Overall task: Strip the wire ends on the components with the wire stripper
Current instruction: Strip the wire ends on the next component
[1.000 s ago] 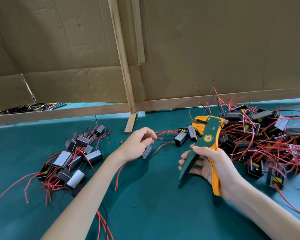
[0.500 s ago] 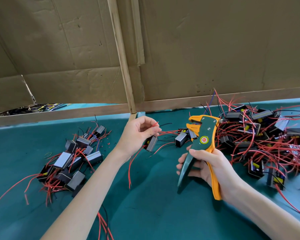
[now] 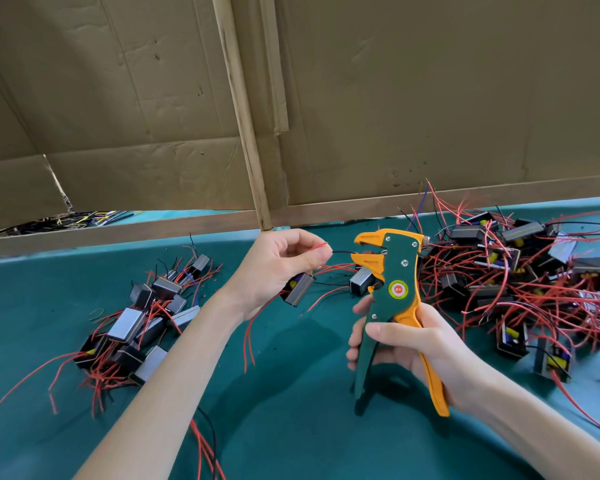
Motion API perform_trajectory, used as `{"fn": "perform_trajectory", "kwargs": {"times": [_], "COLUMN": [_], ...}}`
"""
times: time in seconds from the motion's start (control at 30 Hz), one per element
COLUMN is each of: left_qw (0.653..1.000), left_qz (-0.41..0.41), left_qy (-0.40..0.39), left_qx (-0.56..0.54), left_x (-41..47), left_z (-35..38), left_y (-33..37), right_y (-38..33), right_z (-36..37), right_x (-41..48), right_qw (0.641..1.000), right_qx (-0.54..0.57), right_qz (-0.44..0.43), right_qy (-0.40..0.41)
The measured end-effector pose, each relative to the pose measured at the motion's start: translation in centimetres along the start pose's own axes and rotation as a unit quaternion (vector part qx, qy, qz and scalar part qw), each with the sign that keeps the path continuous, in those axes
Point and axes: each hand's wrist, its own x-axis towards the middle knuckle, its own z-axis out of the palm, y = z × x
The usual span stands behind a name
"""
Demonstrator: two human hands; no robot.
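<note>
Near the surface's [image 3: 291, 427] left edge we see a component pile [image 3: 142, 327], then the left hand [image 3: 278, 271] pinching the black wire [image 3: 342, 252] of a dangling component [image 3: 297, 289] into the wire stripper [image 3: 395, 292], which the right hand [image 3: 420, 348] grips mid-surface, and a tangled heap [image 3: 520, 271] by the right edge.

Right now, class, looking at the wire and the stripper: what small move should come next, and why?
Probably squeeze the stripper shut with the right hand. The left hand pinches a black wire whose end sits in the tool's open mouth, and its handles are spread apart.
</note>
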Motion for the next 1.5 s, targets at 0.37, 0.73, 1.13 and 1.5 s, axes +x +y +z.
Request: {"fn": "perform_trajectory", "kwargs": {"times": [0.37, 0.73, 1.13, 1.5], "left_qw": [1.000, 0.997, 0.993, 0.997], "left_qz": [0.000, -0.016, -0.021, -0.029], "left_qy": [-0.014, -0.063, -0.081, -0.046], "left_qx": [0.021, 0.044, 0.084, 0.059], "left_x": [-0.4, -0.6, -0.5, -0.5], "left_z": [0.1, -0.6, -1.0, -0.4], "left_y": [0.9, 1.5, 1.5, 1.1], "right_y": [-0.3, -0.5, 0.2, 0.1], "right_z": [0.4, 0.7, 2.0, 0.1], "right_x": [-0.6, -0.8, -1.0, -0.1], "right_qw": [0.999, 0.997, 0.989, 0.998], "right_qx": [-0.036, -0.069, -0.120, -0.027], "right_qz": [-0.012, -0.007, 0.017, 0.020], "right_qy": [-0.037, -0.037, 0.087, -0.053]}}
